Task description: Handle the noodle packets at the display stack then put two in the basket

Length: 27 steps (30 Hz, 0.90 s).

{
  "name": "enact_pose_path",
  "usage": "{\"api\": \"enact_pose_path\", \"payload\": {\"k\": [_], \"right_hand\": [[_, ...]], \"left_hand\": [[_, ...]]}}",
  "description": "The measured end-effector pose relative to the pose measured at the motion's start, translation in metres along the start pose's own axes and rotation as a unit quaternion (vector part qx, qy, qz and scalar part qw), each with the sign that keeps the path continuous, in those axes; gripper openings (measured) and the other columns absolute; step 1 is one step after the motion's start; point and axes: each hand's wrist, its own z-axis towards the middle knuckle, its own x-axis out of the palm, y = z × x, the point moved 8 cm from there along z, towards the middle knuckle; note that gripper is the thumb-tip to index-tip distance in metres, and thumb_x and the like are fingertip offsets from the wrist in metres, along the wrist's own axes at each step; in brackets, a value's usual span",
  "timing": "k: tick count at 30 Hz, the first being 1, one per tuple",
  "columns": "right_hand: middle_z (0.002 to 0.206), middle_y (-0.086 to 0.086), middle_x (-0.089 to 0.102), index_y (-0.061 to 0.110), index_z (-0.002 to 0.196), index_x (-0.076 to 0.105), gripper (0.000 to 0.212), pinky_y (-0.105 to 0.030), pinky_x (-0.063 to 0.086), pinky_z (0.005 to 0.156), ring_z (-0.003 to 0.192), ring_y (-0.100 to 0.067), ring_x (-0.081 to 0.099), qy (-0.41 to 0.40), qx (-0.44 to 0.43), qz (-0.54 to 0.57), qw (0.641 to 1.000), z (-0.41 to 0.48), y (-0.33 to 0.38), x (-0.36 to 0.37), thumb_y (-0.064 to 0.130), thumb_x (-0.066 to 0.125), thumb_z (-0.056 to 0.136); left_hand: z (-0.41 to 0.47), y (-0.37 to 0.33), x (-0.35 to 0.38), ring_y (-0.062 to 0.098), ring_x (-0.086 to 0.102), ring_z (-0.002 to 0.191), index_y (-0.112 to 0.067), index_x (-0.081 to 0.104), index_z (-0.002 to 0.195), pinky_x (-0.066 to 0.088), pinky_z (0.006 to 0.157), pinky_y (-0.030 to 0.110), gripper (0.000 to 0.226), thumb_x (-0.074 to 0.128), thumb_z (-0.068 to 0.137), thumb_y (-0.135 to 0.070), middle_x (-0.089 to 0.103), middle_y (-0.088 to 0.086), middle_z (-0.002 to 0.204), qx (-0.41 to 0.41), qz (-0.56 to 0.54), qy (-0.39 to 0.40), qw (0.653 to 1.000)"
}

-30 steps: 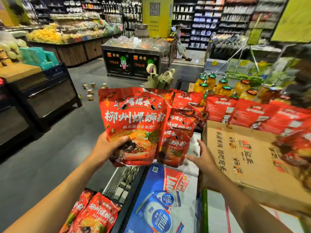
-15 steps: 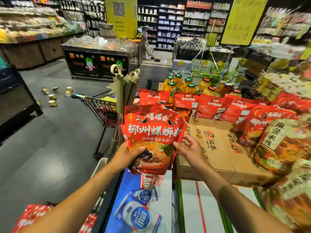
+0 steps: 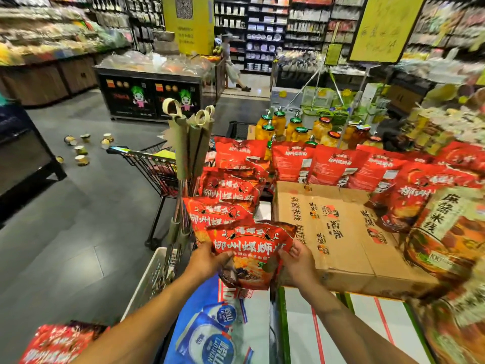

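Both of your hands were on one red noodle packet (image 3: 252,254), held upright and facing you, low in the middle of the head view. Your left hand (image 3: 207,260) gripped its left edge, thumb curled over the front; your right hand (image 3: 298,261) pinched its right edge with the fingers bent round behind. The packet stood just beside the near left corner of a brown cardboard box (image 3: 338,232), whether touching it or not you could not have told. Directly behind the packet more red packets of the same kind (image 3: 225,190) stood in a leaning row running away from you, and a further row of them (image 3: 328,164) lined the far side of the box. Behind those stood jars of yellow fruit (image 3: 294,130). Below your hands lay a blue and white printed box (image 3: 210,334). To your left, a metal shopping cart (image 3: 152,164) stood on the grey floor, with a bundle of tan rolled items (image 3: 191,143) upright against it. Several small cans (image 3: 81,151) lay scattered on the floor farther left. At your lower left corner another red packet (image 3: 60,342) showed, blurred.
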Motion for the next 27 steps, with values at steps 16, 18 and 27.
{"api": "enact_pose_path", "payload": {"k": [16,18,27], "right_hand": [[0.107,0.003,0.075,0.02,0.114,0.069,0.024,-0.037,0.059,0.083,0.102,-0.017,0.069,0.007,0.076,0.008,0.997,0.04,-0.021,0.002,0.011,0.074,0.093],[0.106,0.004,0.075,0.021,0.11,0.068,0.022,-0.041,0.06,0.087,0.102,-0.018,0.07,0.008,0.077,0.009,0.997,0.04,-0.022,0.004,0.01,0.075,0.092],[0.104,0.009,0.073,0.025,0.111,0.068,0.028,-0.033,0.057,0.075,0.1,-0.015,0.068,0.022,0.07,-0.014,0.997,0.033,-0.016,0.006,0.012,0.079,0.089]], "left_hand": [[0.043,0.007,0.001,0.023,0.065,0.115,-0.015,0.053,0.133,0.049,0.106,0.04,0.057,0.081,0.088,-0.036,0.069,0.002,0.127,-0.02,-0.05,-0.005,0.999],[0.042,0.004,0.0,0.023,0.065,0.113,-0.015,0.054,0.13,0.05,0.103,0.039,0.052,0.081,0.088,-0.032,0.069,0.003,0.124,-0.02,-0.061,-0.007,0.998],[0.039,0.007,-0.004,0.021,0.063,0.113,-0.029,0.049,0.124,0.05,0.106,0.045,0.055,0.085,0.084,-0.036,0.067,-0.007,0.116,-0.032,-0.074,0.002,0.997]]}}
